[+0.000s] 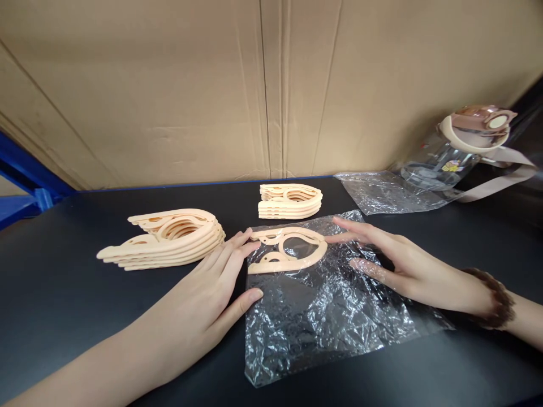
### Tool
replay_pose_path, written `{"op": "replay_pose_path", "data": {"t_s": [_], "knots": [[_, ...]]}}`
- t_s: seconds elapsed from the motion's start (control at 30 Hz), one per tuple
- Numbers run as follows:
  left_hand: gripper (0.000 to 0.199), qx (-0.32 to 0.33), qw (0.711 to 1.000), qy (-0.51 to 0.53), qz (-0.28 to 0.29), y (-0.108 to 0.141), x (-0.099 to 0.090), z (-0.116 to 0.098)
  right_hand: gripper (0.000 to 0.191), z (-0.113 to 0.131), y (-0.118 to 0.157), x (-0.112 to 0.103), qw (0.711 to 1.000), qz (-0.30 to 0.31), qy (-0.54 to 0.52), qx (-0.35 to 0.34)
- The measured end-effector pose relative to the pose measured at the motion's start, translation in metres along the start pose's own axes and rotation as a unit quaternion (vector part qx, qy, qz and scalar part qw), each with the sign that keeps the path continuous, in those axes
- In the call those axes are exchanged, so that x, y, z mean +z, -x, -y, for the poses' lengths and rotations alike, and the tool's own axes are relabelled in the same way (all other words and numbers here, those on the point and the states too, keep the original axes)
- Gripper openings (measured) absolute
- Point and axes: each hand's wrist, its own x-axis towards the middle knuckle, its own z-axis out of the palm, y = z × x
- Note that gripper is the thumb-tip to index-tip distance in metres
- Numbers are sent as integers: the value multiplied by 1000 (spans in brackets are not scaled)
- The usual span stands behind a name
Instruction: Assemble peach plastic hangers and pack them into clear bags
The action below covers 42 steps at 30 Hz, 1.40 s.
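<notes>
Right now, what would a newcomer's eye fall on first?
Probably the shiny, crinkled bag at front centre, with a peach hanger showing between the left hand and right hand. Next come the left stack and, behind the bag, the back stack, then the bottle at far right.

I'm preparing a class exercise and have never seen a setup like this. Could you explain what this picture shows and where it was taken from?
There is no machine: these are a person's bare left hand and right hand. One camera, worn on the head, looks forward and down at them. On the black surface are a left stack and a back stack of peach pieces resembling folded hangers. A single piece lies in or on a clear bag between the hands. Fingers touch there, but neither hand is closed around anything. At right are another clear bag and a bottle with a strap.
</notes>
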Motion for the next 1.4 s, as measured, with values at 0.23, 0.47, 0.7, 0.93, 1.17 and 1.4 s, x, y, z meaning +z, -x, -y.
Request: {"op": "replay_pose_path", "data": {"t_s": [0.23, 0.47, 0.7, 0.93, 1.17, 1.4], "knots": [[51, 61, 998, -13, 7, 2, -1, -7, 38, -11, -1, -7, 986, -121, 41, 110], [62, 96, 994, -24, 56, 1, -6, -2, 30, -22, -21, -29, 980, -137, 129, 65], [67, 95, 987, -125, 20, 1, -9, -3, 36, -21, -92, -33, 982, -40, 176, -59], [57, 115, 965, -213, -102, -2, -9, -6, 86, -29, -141, -14, 989, 35, 131, -52], [64, 154, 950, -254, -100, -6, -10, -6, 88, -34, -150, -8, 996, 46, 61, -50], [51, 171, 943, -266, -106, -5, -8, -9, 88, -25, -120, -36, 992, -32, 125, -12]]}}
